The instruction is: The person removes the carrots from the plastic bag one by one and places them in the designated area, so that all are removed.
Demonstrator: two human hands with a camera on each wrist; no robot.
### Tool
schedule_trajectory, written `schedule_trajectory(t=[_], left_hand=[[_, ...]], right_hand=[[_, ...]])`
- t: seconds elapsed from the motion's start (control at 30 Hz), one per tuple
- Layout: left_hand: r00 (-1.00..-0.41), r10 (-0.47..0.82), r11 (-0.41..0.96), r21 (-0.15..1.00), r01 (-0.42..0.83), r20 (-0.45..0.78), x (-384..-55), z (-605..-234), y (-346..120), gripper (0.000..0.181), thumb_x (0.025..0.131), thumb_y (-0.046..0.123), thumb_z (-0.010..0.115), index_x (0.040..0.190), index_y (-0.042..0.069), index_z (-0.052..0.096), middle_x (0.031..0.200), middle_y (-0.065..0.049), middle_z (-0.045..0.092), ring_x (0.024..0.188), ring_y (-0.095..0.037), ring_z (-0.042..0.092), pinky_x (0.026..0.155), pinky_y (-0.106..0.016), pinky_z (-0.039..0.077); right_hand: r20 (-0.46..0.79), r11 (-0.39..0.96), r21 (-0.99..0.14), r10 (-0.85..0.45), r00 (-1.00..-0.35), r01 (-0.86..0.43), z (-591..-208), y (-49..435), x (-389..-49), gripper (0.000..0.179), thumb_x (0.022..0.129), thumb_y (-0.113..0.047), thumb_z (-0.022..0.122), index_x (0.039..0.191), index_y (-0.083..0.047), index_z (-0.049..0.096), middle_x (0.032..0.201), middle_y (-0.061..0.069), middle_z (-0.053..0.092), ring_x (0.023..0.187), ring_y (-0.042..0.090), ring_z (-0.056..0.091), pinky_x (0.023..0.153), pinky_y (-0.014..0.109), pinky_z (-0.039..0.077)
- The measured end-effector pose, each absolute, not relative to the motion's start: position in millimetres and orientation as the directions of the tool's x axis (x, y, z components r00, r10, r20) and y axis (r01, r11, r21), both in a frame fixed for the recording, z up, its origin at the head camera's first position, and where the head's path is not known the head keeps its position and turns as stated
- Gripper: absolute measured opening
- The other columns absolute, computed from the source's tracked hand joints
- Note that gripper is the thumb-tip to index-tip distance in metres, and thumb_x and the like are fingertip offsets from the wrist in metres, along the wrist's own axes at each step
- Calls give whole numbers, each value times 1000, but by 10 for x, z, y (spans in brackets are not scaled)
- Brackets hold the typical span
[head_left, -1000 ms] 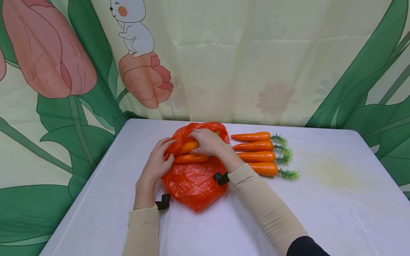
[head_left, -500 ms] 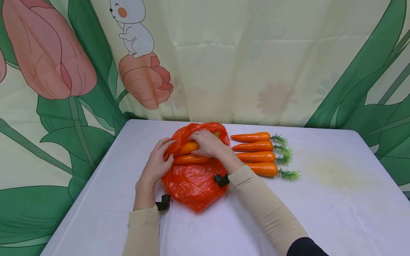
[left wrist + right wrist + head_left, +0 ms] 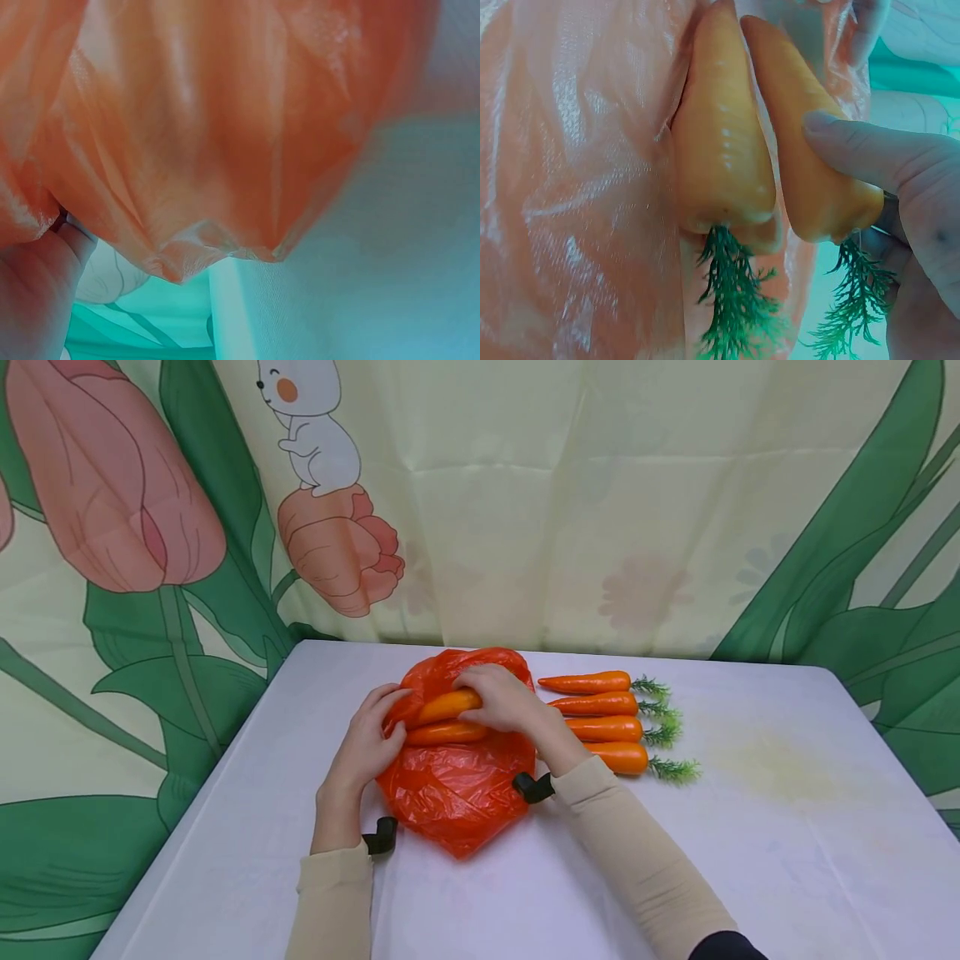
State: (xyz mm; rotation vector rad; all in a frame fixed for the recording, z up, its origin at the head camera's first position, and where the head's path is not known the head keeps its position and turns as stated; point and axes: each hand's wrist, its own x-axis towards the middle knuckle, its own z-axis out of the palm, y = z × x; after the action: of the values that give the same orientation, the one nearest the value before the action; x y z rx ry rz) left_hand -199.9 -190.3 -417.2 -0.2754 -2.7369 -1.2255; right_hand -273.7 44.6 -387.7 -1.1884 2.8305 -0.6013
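Shifts right hand (image 3: 497,695) toward surface's (image 3: 787,877) right edge — pinching carrot (image 3: 448,707), now more exposed — and grips red bag (image 3: 456,793) with left hand (image 3: 370,732).

Held carrot (image 3: 446,706), its leafy end hidden behind the right grip (image 3: 497,696) in the head view

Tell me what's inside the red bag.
Two carrots show at its mouth, one gripped by the right hand; something orange peeks from beneath the other. The bag hides anything deeper.
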Motion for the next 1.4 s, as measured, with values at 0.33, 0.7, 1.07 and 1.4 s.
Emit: schedule_trajectory(t=[0.33,0.7,1.07,1.4], left_hand=[[-975,105,656,723,215,195,-1999,-4163,-1893,48,95,3,57,143,9,55,151,-10,40,136,-33,41,110,-52,38],[-974,108,651,726,222,201,-1990,-4169,-1890,48,95,2,57,143,8,55,151,-10,40,136,-33,41,110,-53,39],[-974,112,649,728,221,195,-1997,-4175,-1888,48,95,3,57,143,8,54,152,-10,40,136,-33,40,110,-53,39],[-974,117,647,729,223,194,-2004,-4195,-1893,48,96,3,57,143,8,55,152,-10,40,137,-33,40,110,-53,39]], right_hand=[[189,627,-381,-666,-721,-679,-3845,657,-2669,42,88,-24,80,124,-6,67,122,8,66,117,28,54,107,42,41],[222,617,-455,-619,-753,-642,-3796,973,-2570,41,85,-22,83,121,-8,68,118,4,66,110,24,54,102,42,43],[242,614,-488,-588,-772,-621,-3757,1295,-2522,44,87,-16,81,126,-6,65,123,8,64,118,29,52,105,48,41],[302,600,-479,-573,-762,-641,-3744,1472,-2480,40,85,-13,82,122,-5,67,118,9,66,113,30,55,101,49,42]])
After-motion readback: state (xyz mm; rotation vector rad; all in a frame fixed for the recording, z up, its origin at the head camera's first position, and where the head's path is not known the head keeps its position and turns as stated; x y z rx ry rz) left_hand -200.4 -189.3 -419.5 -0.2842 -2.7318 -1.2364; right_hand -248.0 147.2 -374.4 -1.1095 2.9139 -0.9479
